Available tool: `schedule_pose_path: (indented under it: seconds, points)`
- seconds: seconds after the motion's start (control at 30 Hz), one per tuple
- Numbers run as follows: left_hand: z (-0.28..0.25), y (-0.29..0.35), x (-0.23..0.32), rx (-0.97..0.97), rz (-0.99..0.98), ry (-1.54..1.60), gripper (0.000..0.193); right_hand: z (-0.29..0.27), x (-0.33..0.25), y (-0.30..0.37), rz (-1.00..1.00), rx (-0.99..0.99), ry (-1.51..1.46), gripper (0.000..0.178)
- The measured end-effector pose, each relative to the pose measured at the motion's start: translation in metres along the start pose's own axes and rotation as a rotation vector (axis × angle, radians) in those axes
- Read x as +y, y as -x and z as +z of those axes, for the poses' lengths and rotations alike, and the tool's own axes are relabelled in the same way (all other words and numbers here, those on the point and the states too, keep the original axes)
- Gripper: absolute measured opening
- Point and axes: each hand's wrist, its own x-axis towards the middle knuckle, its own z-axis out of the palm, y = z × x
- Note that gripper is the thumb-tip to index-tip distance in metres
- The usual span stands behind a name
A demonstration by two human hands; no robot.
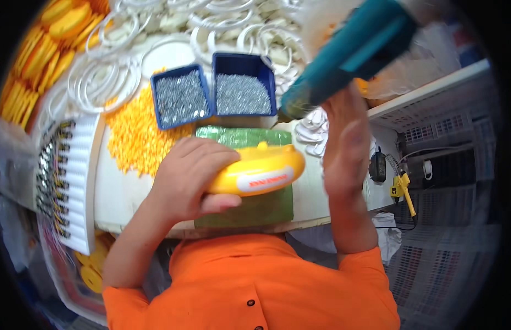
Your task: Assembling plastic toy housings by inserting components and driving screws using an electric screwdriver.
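Note:
My left hand is closed round the left end of a rounded yellow plastic housing with a white oval label on its side. The housing is held tilted above a green block, which looks wrapped in tape. On the other side, my right hand is raised and blurred, its fingers stretched upward. They reach a teal power screwdriver, which slants down toward the table with its tip low at the left. The fingertips are partly hidden behind the tool, and no grip round it shows.
Two blue bins of small metal screws, a left bin and a right bin, stand behind the block. Beside them lies a heap of small yellow parts. White rings, a white rack of springs and a yellow-handled tool surround these.

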Motion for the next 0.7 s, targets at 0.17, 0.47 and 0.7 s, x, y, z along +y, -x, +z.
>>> schedule_pose_path:
  seconds: [0.17,0.47,0.7]
  points:
    - [0.008,0.002,-0.005,0.094,-0.077,0.092,0.058,-0.007,0.014,0.064,-0.069,-0.244,0.436,0.069]
    - [0.019,0.044,0.041,-0.118,0.249,-0.233,0.028,-0.029,0.014,0.097,-0.108,-0.217,0.138,0.068]
    - [0.041,0.089,0.053,-0.121,0.189,-0.206,0.025,-0.029,0.028,0.120,0.116,-0.182,0.111,0.063]
